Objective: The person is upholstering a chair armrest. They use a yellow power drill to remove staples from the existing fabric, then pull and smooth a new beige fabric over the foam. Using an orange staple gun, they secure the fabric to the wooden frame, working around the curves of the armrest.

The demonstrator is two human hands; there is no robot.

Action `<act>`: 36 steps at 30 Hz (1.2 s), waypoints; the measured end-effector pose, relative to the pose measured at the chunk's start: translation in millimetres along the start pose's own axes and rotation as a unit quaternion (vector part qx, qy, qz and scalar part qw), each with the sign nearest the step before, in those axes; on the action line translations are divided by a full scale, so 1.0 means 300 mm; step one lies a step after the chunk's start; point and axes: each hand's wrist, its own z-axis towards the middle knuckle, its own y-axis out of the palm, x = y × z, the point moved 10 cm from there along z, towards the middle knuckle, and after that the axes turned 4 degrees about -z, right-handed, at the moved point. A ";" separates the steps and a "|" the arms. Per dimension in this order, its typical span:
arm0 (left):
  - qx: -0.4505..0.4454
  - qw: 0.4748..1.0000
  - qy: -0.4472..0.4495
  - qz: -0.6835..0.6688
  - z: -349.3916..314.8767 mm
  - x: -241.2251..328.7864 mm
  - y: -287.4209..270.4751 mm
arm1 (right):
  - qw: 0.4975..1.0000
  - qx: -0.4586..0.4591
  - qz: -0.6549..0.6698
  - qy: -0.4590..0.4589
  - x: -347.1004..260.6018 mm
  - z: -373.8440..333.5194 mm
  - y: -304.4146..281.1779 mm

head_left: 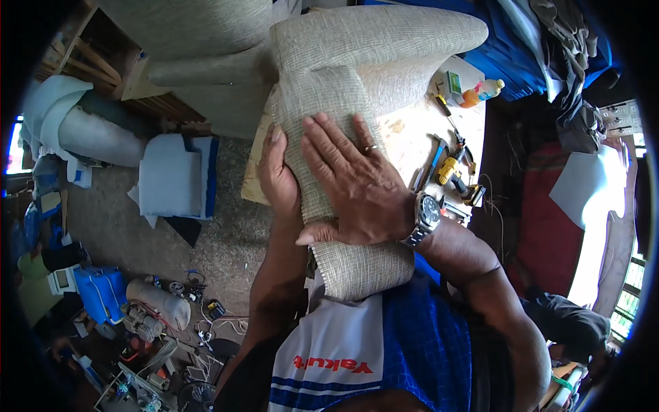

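Note:
A long beige woven fabric (329, 89) lies folded over itself on a light wooden table and hangs over the near edge against my body. My right hand (360, 182) presses flat on its upper layer, fingers stretched forward and thumb out to the left. A metal watch is on that wrist and a ring on a finger. Along the fabric's left edge rests my left hand (280, 175), on its side with the fingers pointing away from me; part of it is hidden by the cloth. Neither hand visibly grips anything.
Right of the fabric on the table (401, 141) lie a yellow cordless drill (449, 168), several hand tools and an orange-filled bottle (480, 93). Foam-like blocks (171, 175) stand on the floor at left. A blue box (99, 292), a compressor (154, 305) and cables lie lower left. Another person (570, 323) bends at lower right.

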 end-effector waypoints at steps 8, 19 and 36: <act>0.082 0.932 0.058 0.348 0.099 0.161 -0.023 | 1.000 0.020 -0.011 0.003 -0.041 0.009 0.013; 0.081 0.837 -0.118 0.528 0.167 0.150 0.103 | 1.000 -0.011 -0.003 0.026 -0.024 0.019 0.041; 0.081 0.899 0.104 0.417 0.199 0.175 0.103 | 0.970 0.109 0.219 -0.007 0.098 -0.065 -0.077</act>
